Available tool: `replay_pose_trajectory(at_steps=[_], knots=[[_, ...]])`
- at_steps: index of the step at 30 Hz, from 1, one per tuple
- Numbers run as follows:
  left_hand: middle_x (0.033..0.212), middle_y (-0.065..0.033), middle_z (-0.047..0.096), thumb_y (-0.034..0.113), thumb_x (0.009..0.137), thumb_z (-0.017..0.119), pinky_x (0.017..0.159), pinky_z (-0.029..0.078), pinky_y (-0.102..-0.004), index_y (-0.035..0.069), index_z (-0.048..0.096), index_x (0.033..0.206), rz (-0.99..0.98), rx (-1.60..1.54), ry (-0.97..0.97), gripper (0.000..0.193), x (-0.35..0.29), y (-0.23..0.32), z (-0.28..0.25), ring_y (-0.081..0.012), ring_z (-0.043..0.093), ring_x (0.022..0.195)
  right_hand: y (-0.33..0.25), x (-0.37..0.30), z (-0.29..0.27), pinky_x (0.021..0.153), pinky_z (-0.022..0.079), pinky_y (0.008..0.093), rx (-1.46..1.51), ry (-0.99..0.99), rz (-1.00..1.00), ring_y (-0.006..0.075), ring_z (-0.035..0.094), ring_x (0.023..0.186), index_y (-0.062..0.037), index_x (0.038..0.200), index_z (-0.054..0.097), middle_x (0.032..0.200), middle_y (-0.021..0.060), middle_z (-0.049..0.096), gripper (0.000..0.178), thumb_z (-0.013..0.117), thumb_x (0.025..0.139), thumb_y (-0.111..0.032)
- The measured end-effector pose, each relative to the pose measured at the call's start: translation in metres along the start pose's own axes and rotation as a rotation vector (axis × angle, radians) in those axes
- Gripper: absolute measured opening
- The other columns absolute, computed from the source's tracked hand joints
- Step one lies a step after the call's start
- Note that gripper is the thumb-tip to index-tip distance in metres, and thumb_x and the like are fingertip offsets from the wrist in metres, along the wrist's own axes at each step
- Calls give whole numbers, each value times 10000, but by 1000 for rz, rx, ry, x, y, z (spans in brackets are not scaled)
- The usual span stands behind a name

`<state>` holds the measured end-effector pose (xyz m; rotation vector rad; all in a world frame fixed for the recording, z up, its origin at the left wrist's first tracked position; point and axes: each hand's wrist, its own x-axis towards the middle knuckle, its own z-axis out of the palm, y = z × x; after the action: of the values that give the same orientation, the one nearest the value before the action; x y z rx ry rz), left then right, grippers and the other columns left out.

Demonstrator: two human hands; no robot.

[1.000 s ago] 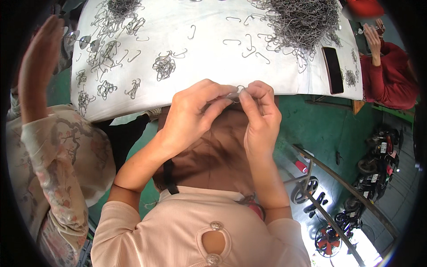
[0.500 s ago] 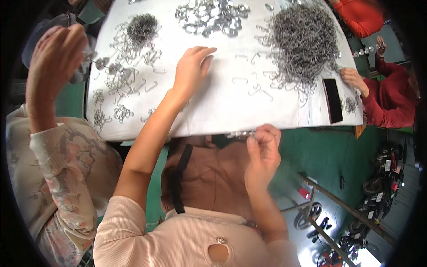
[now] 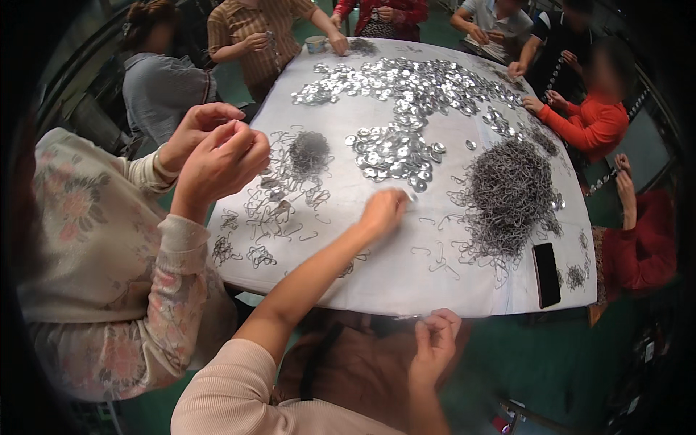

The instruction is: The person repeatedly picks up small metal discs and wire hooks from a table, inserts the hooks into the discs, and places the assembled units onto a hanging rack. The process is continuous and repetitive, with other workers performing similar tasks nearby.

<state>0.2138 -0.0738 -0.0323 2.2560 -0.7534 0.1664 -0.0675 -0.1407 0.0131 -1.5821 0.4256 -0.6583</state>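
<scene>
My left hand (image 3: 384, 212) reaches over the table at the near edge of a pile of shiny round metal discs (image 3: 395, 154). It is blurred, its fingers curled, with a silvery disc (image 3: 412, 196) at the fingertips. Down at the table's front edge, my right hand (image 3: 435, 344) pinches a short strand of shiny metal pieces (image 3: 408, 317); its details are too small to make out. Several loose wire hooks (image 3: 438, 262) lie on the white cloth to the right of my left hand. Beyond them rises a big heap of wire hooks (image 3: 511, 199).
A white-covered table (image 3: 362, 283) fills the middle. A black phone (image 3: 547, 275) lies near its right front corner. More hooks (image 3: 308, 154) are at the left, by a co-worker's hands (image 3: 217, 156). Other people work around the far and right sides. A small tub (image 3: 315, 44) stands far back.
The view has tilted up, showing the far table and more people. My left hand has moved forward to the disc pile and its fingers have curled. My right hand keeps its pinch.
</scene>
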Motion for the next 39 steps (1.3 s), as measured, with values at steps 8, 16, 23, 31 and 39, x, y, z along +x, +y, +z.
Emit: replay_pose_trajectory(at_steps=[8,16,23,31,39], knots=[[842,-105,692,120,858,637,651,501,-279,-10,678,956,-168,-611,-327,168,-139,117,-74,-150,638,720,10,-2,3,826,412,316,-47,11,6,220,503,951,-31,865,611,1028,100,520,116,690,782,-43],[824,-120,675,109,855,639,605,487,-258,-9,670,983,-256,-621,-281,177,-161,123,-81,-128,602,654,3,-8,7,870,403,338,-133,3,-61,240,509,982,-34,872,619,1018,115,518,105,683,789,-32],[770,-115,668,81,827,670,585,484,-255,-19,674,959,-276,-624,-207,165,-169,126,-73,-142,603,615,6,-10,6,856,409,326,-166,37,-45,231,509,967,-30,888,613,1017,113,512,99,672,808,-41],[785,-119,689,69,827,664,564,473,-246,-14,689,972,-350,-711,-162,169,-172,119,-60,-100,580,601,7,-9,11,841,417,325,-217,24,-59,230,506,961,-39,896,613,1025,108,503,101,677,828,-76],[795,-133,685,45,794,690,594,497,-276,-1,690,954,-233,-575,-54,167,-175,123,-60,-184,650,657,-1,-7,11,822,425,323,-301,20,-37,223,512,947,-41,886,615,1002,97,513,122,701,800,-49]])
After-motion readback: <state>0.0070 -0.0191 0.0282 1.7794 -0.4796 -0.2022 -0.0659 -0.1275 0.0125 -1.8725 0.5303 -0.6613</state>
